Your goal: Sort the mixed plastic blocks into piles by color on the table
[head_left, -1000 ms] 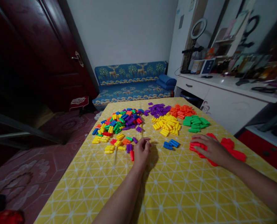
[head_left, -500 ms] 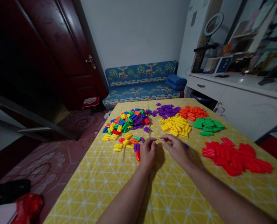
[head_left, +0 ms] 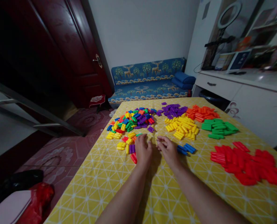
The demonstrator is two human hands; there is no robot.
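My left hand (head_left: 144, 150) is over the right side of a small group of mixed plastic building pieces. Its thumb is apart from its bent fingers, and I see nothing held. Beside it lie a purple piece (head_left: 132, 149), a red piece (head_left: 134, 158) and a yellow piece (head_left: 121, 146). The hand hides part of this group. My right hand (head_left: 168, 150) hovers to the right with thumb and fingers drawn together; whatever may be between the tips is too small to make out. Several blue pieces (head_left: 186, 149) lie just right of it.
A mixed-colour heap (head_left: 138, 119) lies behind my left hand. Single-colour piles stand to the right: purple (head_left: 175, 110), yellow (head_left: 182, 127), orange (head_left: 201, 113), green (head_left: 219, 128) and red (head_left: 249, 163). The yellow tablecloth (head_left: 119, 193) covers the table, with a blue sofa (head_left: 150, 81) beyond.
My left hand has moved left over the small group, covering some pieces. My right hand's fingers have drawn closer together, and it has uncovered the blue pieces. The view has shifted slightly left.
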